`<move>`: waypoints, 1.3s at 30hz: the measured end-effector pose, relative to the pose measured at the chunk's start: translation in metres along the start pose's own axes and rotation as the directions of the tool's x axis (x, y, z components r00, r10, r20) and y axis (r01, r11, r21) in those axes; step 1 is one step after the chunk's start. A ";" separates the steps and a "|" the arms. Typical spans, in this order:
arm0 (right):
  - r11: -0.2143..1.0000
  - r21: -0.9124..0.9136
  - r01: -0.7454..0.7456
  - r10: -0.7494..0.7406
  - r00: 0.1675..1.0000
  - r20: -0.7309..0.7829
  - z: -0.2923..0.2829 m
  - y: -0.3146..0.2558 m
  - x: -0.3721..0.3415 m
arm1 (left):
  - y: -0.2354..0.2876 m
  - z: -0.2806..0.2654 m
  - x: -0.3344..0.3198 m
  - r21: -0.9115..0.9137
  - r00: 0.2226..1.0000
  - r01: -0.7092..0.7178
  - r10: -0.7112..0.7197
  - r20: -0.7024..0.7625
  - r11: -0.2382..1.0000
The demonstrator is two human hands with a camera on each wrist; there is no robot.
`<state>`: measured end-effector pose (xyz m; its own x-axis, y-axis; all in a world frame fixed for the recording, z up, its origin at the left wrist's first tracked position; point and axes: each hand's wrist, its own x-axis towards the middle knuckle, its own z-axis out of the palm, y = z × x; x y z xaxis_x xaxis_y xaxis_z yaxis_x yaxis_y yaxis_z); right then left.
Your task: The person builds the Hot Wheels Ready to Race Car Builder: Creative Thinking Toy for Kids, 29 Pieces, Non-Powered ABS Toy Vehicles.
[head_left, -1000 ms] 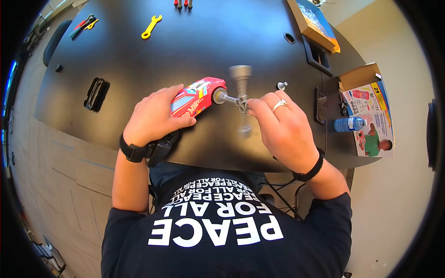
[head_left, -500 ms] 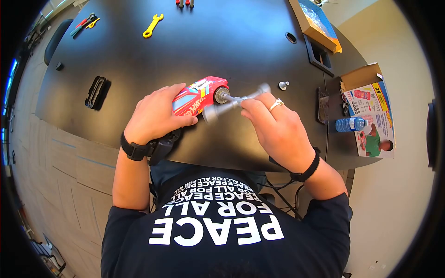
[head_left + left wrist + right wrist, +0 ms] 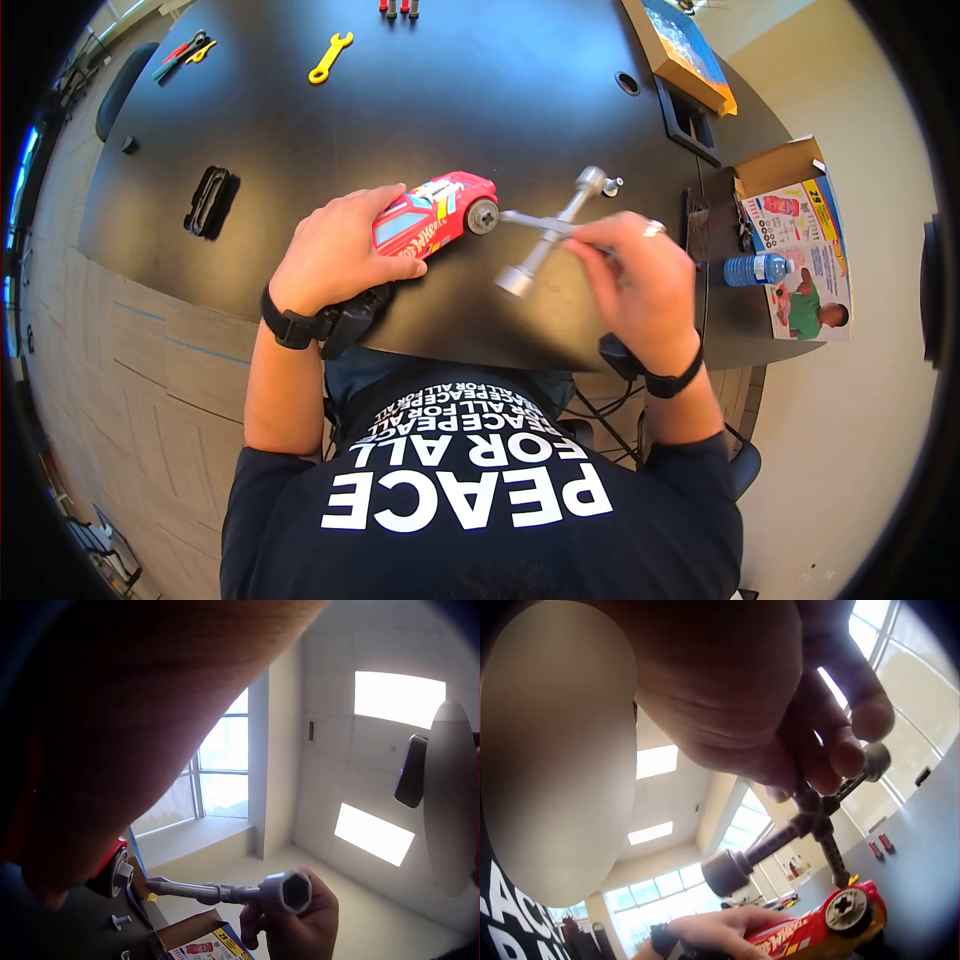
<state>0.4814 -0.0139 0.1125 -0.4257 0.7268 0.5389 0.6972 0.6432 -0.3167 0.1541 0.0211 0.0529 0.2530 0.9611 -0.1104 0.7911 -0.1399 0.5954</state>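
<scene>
My left hand (image 3: 340,245) holds a red toy race car (image 3: 440,205) by its far end, thumb along the side. The car's grey wheel (image 3: 483,216) faces right; a bolt head with a cross slot shows at its hub in the right wrist view. Between thumb and fingers, my right hand (image 3: 648,285) pinches a grey four-way lug wrench (image 3: 550,232) by one arm. The opposite arm points at the wheel, its tip just off the hub. In the left wrist view, a hexagonal socket (image 3: 296,891) ends another arm. A small grey bolt (image 3: 614,187) lies beyond the wrench.
On the black table are a yellow wrench (image 3: 330,58), several hand tools (image 3: 185,55) and a black case (image 3: 210,202). A water bottle (image 3: 755,269) and a printed toy box (image 3: 800,230) stand at the right. An open carton (image 3: 690,60) sits at the far right.
The lug wrench turned about its long arm, then came away from the wheel to the right with my right hand. My left hand and the car have barely moved.
</scene>
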 end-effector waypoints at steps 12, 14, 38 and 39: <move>0.395 0.582 -0.711 0.904 0.414 -0.107 -0.024 0.152 -0.187 | 0.012 0.030 -0.014 0.349 0.953 -0.267 0.301 -0.047 0.898; 0.422 0.544 -0.726 0.891 0.443 -0.100 -0.016 0.162 -0.200 | 0.007 0.034 -0.010 0.396 0.936 -0.292 0.345 -0.069 0.871; 0.891 -0.082 -0.447 0.453 0.885 0.105 0.059 0.142 -0.101 | 0.010 0.044 0.026 0.566 0.904 -0.380 0.423 0.060 0.731; 0.892 -0.083 -0.444 0.451 0.887 0.102 0.062 0.147 -0.100 | 0.009 0.044 0.029 0.582 0.894 -0.401 0.440 0.082 0.707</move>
<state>0.5908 0.0225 -0.0363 -0.1219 0.9591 0.2556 0.8590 0.2310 -0.4570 0.1933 0.0372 0.0202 0.6200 0.7785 0.0975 0.7821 -0.6232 0.0023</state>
